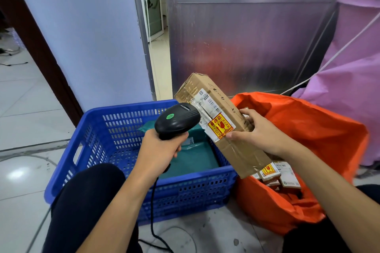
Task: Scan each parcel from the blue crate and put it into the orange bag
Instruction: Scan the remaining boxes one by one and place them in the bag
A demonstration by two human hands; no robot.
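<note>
The blue crate (96,129) stands on the tiled floor (26,109) between the person's knees and the wall; inside it lies a flat green mailer (191,160), with a second green edge showing behind the scanner; how much more lies under it cannot be told. Just to the crate's right, touching its corner, the orange bag (308,129) gapes open; several small labelled boxes (287,178) are piled inside it.

The parcel in hand, a long cardboard box (240,150), is held tilted in the air over the crate's right corner and the mouth of the bag, its upper end leaning left and away; its white barcode label (212,102) and a red and yellow sticker (221,126) face the person. The right hand (261,133) grips it about the middle, thumb pressed on the labelled face and fingers curled round the far edge. The left hand (162,146) holds a black scanner (176,121), fingers wrapped tight round its handle; the scanner's nose sits just beside the label, and a green dot shows on its top; its black cable (153,211) hangs down across the crate's front wall to the floor.

Behind stands a metal door panel (246,37); at far right hangs pink fabric (349,68), crossed by a white cord (339,53).
</note>
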